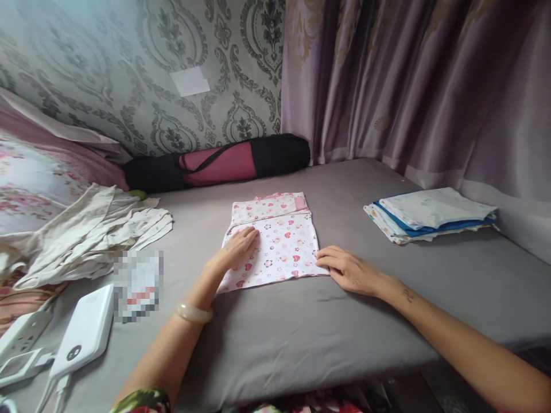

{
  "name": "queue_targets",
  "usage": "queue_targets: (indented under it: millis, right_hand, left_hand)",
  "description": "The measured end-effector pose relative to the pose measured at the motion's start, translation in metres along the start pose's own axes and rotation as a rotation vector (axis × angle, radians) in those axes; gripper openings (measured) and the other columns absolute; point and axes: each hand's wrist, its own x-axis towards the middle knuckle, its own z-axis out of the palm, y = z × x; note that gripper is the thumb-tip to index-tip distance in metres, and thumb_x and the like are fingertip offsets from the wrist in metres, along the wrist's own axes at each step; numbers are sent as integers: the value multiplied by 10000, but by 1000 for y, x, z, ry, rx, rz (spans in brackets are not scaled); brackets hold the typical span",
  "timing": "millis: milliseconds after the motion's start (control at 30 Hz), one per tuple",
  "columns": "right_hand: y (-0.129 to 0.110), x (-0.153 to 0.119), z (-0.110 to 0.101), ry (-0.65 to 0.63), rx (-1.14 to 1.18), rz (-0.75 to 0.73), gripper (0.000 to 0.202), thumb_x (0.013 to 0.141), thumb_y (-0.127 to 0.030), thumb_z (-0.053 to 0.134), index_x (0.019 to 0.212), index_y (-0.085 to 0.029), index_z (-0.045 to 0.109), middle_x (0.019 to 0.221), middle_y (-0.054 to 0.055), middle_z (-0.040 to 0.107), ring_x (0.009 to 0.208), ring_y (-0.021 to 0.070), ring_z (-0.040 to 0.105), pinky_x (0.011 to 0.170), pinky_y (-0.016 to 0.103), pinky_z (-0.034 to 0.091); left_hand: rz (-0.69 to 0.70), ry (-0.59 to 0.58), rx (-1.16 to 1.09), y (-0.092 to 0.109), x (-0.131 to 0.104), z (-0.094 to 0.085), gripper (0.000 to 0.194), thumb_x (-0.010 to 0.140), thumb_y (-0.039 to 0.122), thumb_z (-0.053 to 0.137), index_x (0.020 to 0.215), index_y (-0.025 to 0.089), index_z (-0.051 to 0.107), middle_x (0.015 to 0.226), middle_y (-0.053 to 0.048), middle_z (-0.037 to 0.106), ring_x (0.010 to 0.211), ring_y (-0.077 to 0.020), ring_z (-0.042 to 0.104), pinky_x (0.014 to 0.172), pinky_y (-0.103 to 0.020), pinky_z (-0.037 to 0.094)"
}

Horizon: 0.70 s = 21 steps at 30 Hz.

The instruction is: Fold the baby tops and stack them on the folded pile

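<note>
A folded white cloth garment point(279, 246) with red hearts and small flowers lies on the grey bed sheet in front of me. Its far part is folded over in a band with pink trim. My left hand point(241, 246) rests flat on its left side, fingers stretched out. At the right edge, near the front corner, my right hand point(348, 269) has its fingers bent together on the fabric; the thumb is partly hidden. A pale bangle point(193, 313) circles my left wrist.
On the right lies a stack of folded cloths point(430, 215). A black and maroon long bag point(219, 163) is against the wall. To the left are crumpled pale clothes point(99, 229), a white power bank point(84, 324) with cables, a power strip point(23, 332) and a blurred-out packet point(140, 287).
</note>
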Motion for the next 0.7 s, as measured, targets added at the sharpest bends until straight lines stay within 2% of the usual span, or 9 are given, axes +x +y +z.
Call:
queue_targets:
  millis: [67, 133, 200, 300, 367, 500, 700]
  right_hand:
    - [-8, -2, -5, -13, -19, 1, 332, 824, -54, 457, 1028, -215, 662, 1072, 71, 665, 1027, 198, 581, 963, 378, 453]
    - [-13, -2, -8, -37, -37, 10, 207, 843, -128, 534, 999, -212, 642, 1024, 65, 661, 986, 205, 576, 956, 388, 441]
    - [-13, -2, -8, -50, -44, 8, 113, 883, -218, 570, 977, -214, 632, 997, 60, 658, 962, 204, 577, 931, 381, 441]
    - [-7, -2, -3, -41, -73, -17, 143, 958, -246, 491, 960, -214, 630, 970, 60, 654, 913, 193, 580, 862, 347, 451]
    - [-4, -3, 1, -37, -120, -36, 207, 989, -231, 429, 952, -209, 631, 953, 65, 646, 876, 191, 576, 810, 329, 454]
    - [-4, -7, 3, -49, -220, -48, 267, 1011, -228, 380, 929, -208, 633, 917, 64, 630, 827, 193, 567, 744, 315, 454]
    - [-10, -11, -1, -82, -257, -47, 253, 998, -188, 387, 1038, -215, 635, 958, 63, 617, 855, 193, 562, 768, 321, 455]
  left_hand:
    - [108, -46, -56, 21, -10, 0, 430, 996, 367, 311, 1366, 209, 465, 1490, -129, 419, 1401, -248, 366, 1164, -407, 290]
    - [219, -92, -113, 47, -18, 1, 425, 1005, 390, 299, 1344, 229, 500, 1469, -105, 460, 1380, -238, 404, 1144, -387, 330]
    - [321, -126, -148, 77, -23, 4, 447, 1013, 419, 286, 1378, 239, 471, 1473, -85, 468, 1390, -223, 397, 1154, -391, 323]
    - [418, -132, -172, 117, -29, 13, 512, 1011, 464, 278, 1455, 231, 382, 1529, -83, 405, 1442, -220, 315, 1192, -424, 264]
    - [454, -122, -177, 134, -31, 20, 599, 998, 504, 294, 1497, 175, 307, 1554, -123, 352, 1461, -232, 271, 1205, -417, 243]
    - [482, -103, -179, 148, -35, 25, 691, 981, 535, 329, 1517, 108, 241, 1558, -176, 317, 1465, -250, 253, 1199, -396, 268]
    - [438, -66, -108, 134, -45, 20, 512, 1006, 379, 345, 1452, 128, 370, 1507, -153, 422, 1405, -239, 384, 1168, -380, 335]
